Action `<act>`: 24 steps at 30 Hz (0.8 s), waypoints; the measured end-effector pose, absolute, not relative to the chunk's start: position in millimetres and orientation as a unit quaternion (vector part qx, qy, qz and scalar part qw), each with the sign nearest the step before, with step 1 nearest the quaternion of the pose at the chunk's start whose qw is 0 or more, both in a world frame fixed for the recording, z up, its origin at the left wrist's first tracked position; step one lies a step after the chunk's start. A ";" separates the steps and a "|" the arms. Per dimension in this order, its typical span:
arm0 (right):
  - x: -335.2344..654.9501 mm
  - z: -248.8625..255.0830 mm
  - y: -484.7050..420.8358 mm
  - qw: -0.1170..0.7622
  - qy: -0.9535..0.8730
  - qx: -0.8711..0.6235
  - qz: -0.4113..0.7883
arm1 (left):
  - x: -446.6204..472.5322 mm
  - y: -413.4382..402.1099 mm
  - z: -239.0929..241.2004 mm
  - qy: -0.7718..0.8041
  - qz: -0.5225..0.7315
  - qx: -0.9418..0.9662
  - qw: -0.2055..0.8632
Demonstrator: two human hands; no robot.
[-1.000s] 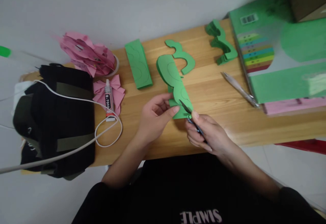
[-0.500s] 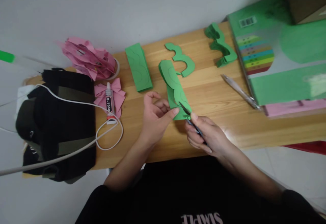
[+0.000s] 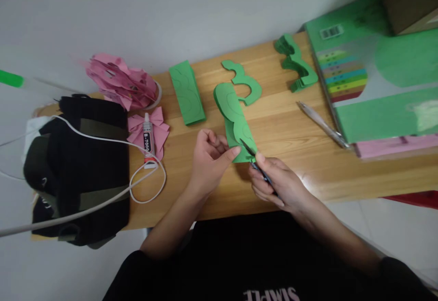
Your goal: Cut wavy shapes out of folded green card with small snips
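Note:
My left hand [image 3: 211, 162] pinches the lower left edge of a folded strip of green paper [image 3: 236, 111] that has curved outlines drawn on it. My right hand [image 3: 278, 180] grips a pair of small scissors [image 3: 248, 147], with a dark blade lying over the paper near its lower end. A wavy cut runs along the strip's left side, where a flap of paper hangs partly apart. Just beyond it lies a cut-out wavy green piece [image 3: 251, 86]. To the left rests another folded green strip [image 3: 187, 93], also marked with curves.
A stack of wavy green cut-outs [image 3: 299, 66] and a pen [image 3: 321, 124] lie on the right, beside a large green pad [image 3: 372, 114]. On the left are pink paper pieces [image 3: 119, 82], a glue tube [image 3: 148, 140], a white cable [image 3: 147, 199] and a black bag [image 3: 82, 168].
Hands, scissors and strip keep nearly the same positions. The whole view has shifted very slightly.

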State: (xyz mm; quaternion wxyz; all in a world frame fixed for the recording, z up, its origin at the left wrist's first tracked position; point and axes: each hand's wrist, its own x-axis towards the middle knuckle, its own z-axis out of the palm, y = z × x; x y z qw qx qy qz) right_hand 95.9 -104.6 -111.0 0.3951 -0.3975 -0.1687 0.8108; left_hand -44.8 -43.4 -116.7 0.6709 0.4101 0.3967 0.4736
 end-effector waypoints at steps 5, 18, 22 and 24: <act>96.0 -112.1 -106.0 0.394 -0.175 -0.396 0.811 | -45.4 -42.5 -116.7 0.410 0.466 0.413 0.666; 122.5 -119.9 -134.0 0.322 -0.251 -0.432 0.804 | -47.4 -39.6 -118.0 0.405 0.477 0.397 0.672; 138.5 -122.5 -142.0 0.396 -0.277 -0.401 0.778 | -49.2 -38.9 -115.1 0.399 0.466 0.399 0.681; 139.2 -119.2 -135.7 0.471 -0.263 -0.434 0.721 | -49.1 -40.0 -112.9 0.385 0.463 0.406 0.688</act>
